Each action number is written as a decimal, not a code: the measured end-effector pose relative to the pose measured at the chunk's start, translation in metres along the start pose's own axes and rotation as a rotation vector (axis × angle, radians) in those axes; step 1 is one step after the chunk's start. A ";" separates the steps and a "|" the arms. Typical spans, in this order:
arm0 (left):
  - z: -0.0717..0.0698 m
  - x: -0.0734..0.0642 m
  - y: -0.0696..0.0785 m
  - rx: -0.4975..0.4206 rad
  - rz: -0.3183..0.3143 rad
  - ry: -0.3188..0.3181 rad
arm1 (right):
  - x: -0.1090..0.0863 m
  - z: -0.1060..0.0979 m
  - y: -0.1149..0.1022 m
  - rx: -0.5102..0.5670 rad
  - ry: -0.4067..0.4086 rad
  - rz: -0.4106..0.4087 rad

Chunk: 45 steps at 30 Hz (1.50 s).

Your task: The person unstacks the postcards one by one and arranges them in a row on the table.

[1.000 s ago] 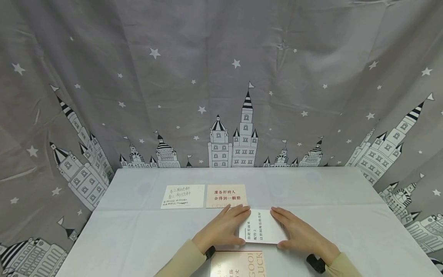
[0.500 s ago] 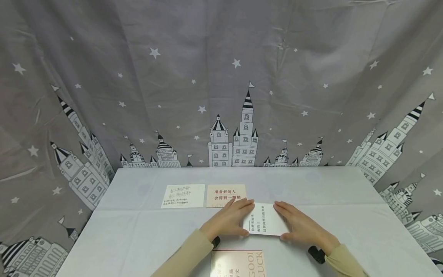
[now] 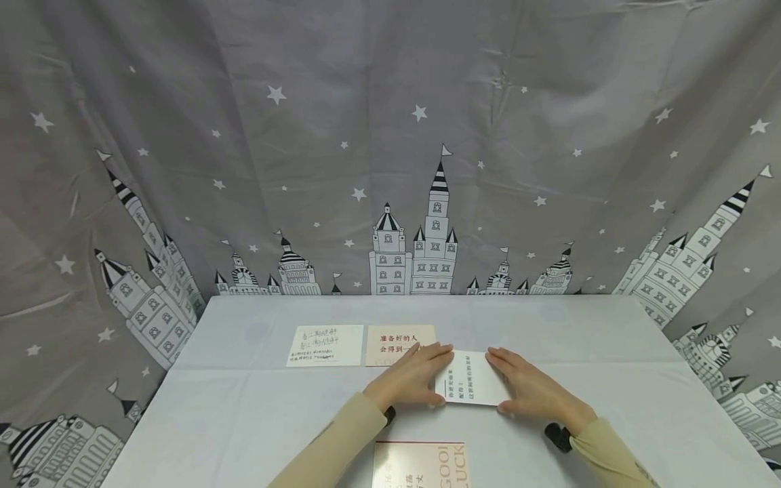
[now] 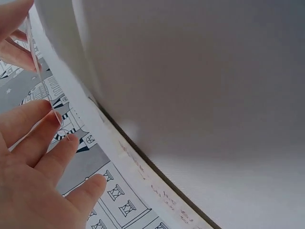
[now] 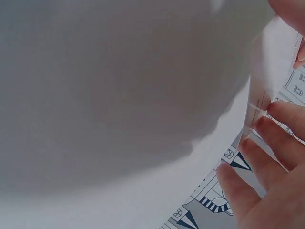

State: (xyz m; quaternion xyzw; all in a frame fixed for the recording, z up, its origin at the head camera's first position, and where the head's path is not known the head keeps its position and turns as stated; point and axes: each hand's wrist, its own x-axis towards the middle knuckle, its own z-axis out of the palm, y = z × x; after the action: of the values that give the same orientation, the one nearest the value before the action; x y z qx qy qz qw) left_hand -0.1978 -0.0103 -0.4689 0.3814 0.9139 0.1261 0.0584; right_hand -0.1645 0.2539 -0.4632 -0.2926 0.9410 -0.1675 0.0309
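Note:
A white card [image 3: 478, 376] with lines of dark printed characters lies between my two hands. My left hand [image 3: 411, 379] holds its left side, thumb at the near corner and fingers toward the far edge. The right side is held the same way by my right hand [image 3: 537, 390]. In the left wrist view the card's thin edge [image 4: 42, 78] shows at my left fingertips. The right wrist view catches the card [image 5: 262, 81] steeply tilted against my right fingertips. My left fingers overlap the corner of a cream card with red characters [image 3: 390, 342].
Left of the cream card lies a white card with handwriting [image 3: 326, 346]. Near the front edge is a cream card reading "LUCK" [image 3: 421, 464], cut off by the frame. All are on a white-covered table [image 3: 244, 420] before a grey castle-print curtain [image 3: 317, 102].
Both hands have moved the white card away from me and slightly right. It has drawn farther from the front card and beside the cream card. The other cards have stayed in place.

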 end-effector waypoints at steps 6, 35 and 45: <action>-0.001 0.007 -0.002 -0.010 -0.014 -0.012 | 0.006 0.000 0.008 -0.003 0.008 -0.008; -0.002 0.041 -0.015 -0.018 -0.069 -0.036 | 0.036 -0.010 0.029 0.036 -0.070 0.050; -0.001 0.051 -0.021 -0.007 -0.091 -0.043 | 0.048 -0.009 0.038 0.018 -0.066 0.013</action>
State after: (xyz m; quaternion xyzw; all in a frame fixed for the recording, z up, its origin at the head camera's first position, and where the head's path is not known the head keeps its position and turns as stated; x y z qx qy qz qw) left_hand -0.2481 0.0116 -0.4746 0.3417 0.9285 0.1181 0.0849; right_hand -0.2260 0.2596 -0.4652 -0.2917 0.9397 -0.1662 0.0656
